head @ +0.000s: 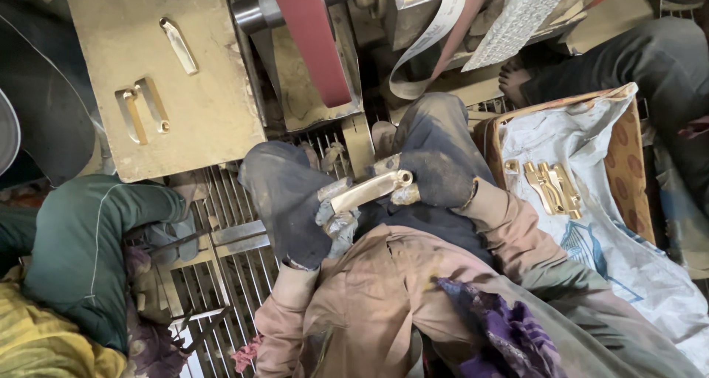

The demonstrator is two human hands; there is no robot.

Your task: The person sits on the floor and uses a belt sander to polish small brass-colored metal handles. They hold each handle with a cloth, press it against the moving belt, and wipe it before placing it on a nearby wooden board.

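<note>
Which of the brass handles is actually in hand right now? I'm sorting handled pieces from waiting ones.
The brass handle gripped between the left hand and right hand. The others lie loose: three on the board, several on the white sack.

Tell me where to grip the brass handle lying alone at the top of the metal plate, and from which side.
Grip the brass handle across its narrow middle, coming from above. It lies flat on the plate, long and slim, clear of the other two handles, so fingers probably fit along both long edges; its ends look rounded and harder to pinch.
</note>
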